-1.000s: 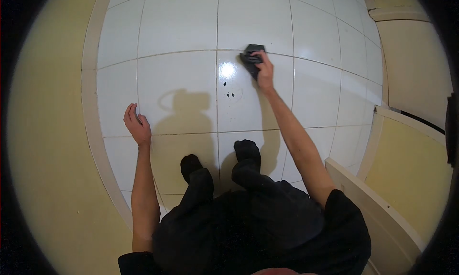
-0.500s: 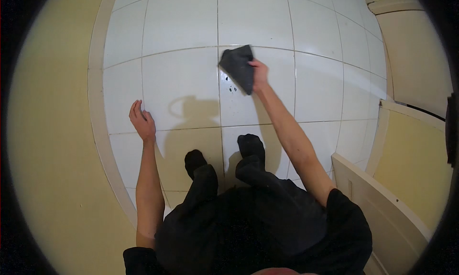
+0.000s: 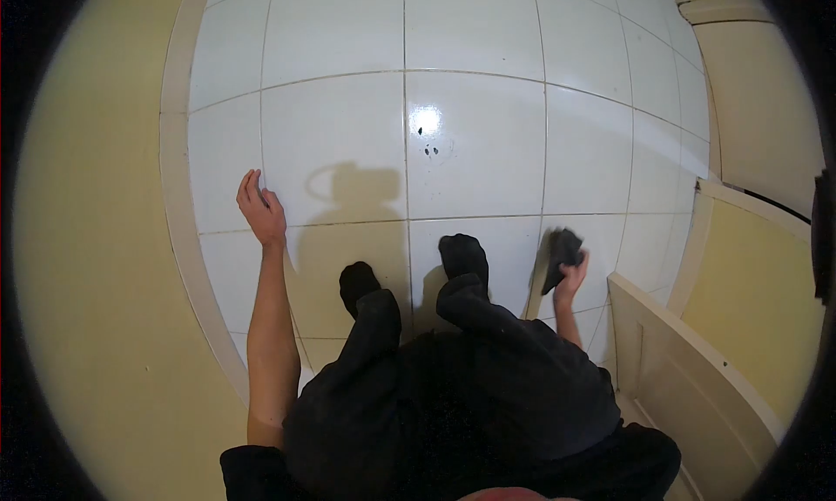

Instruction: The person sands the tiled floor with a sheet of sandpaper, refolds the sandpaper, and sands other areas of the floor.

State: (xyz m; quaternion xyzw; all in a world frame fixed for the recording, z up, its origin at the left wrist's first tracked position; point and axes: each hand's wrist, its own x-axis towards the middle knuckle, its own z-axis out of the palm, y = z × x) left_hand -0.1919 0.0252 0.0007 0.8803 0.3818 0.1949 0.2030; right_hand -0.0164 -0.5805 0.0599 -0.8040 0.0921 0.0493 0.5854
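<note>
A folded dark grey cloth (image 3: 562, 250) is in my right hand (image 3: 571, 281), off to the right of my feet and above the white tiled floor (image 3: 475, 183). Its edges are a little blurred. My left hand (image 3: 262, 215) is out to the left with its fingers loosely extended and nothing in it. Several small dark spots (image 3: 428, 150) lie on the tile ahead of my right foot, near a bright light reflection.
My feet in black socks (image 3: 463, 255) stand at the middle front. A yellowish wall (image 3: 96, 240) with a pale skirting runs along the left. To the right is a cream door panel (image 3: 688, 370), with a low wall section (image 3: 749, 274) beyond it.
My right hand has swung back and to the right with the cloth, away from the dark spots, which are still on the tile. My left hand has barely moved.
</note>
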